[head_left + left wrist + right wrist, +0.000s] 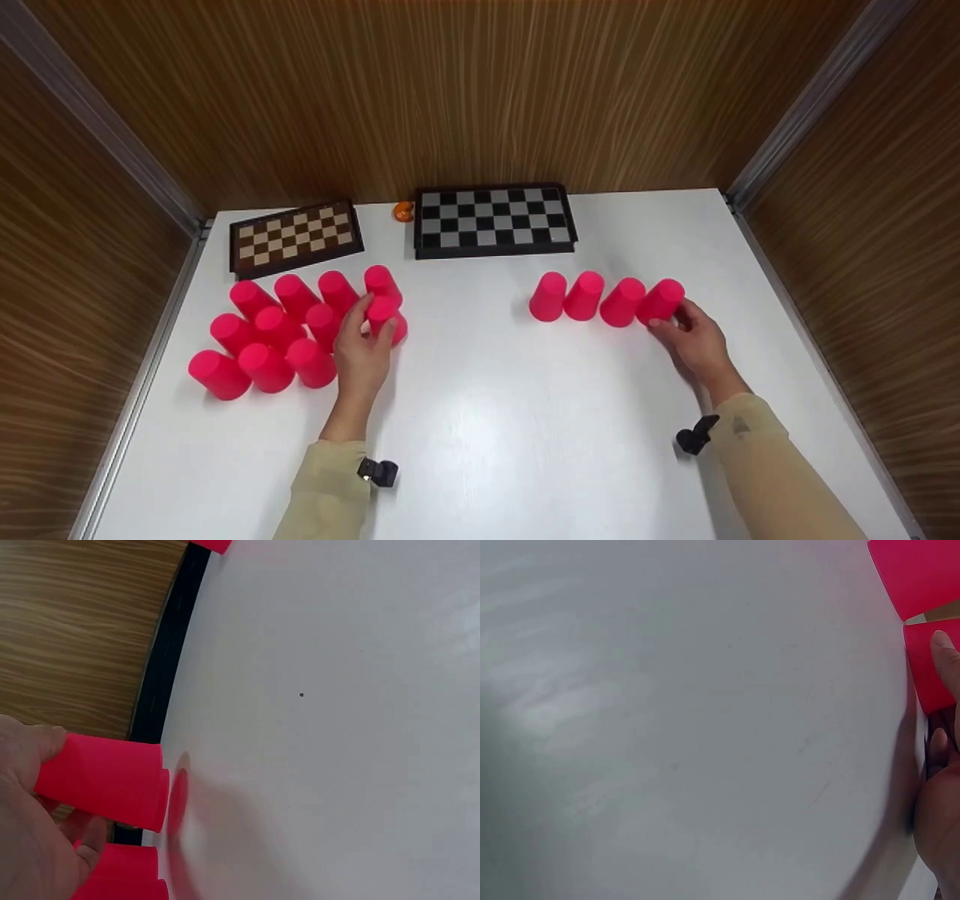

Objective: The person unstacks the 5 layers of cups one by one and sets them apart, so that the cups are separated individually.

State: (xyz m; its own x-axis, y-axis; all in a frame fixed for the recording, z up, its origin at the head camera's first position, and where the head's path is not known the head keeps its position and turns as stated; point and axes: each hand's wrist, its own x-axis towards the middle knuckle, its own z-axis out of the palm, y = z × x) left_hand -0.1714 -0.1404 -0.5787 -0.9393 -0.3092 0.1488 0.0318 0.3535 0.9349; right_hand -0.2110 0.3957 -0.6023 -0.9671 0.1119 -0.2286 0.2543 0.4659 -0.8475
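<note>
My left hand [364, 356] grips an upside-down bright pink cup [387, 321] at the right end of the left-hand group. In the left wrist view, the thumb and fingers stand on either side of this cup [105, 776], and its rim appears just above the white tabletop. My right hand [699, 343] holds the rightmost cup [661, 301] of a short row on the right. The right wrist view has the thumb against that cup [926, 664]; the fingers behind it are partly hidden. Several matching upside-down cups [268, 367] stand in staggered rows left of my left hand.
Several pink cups [551, 296] line up left of my right hand. Behind them, against the wooden back wall, lie a black-and-grey checkered board [495, 221] and a smaller brown one [296, 236]. A small orange object [403, 211] sits between the boards. Wood-grain panels enclose the table.
</note>
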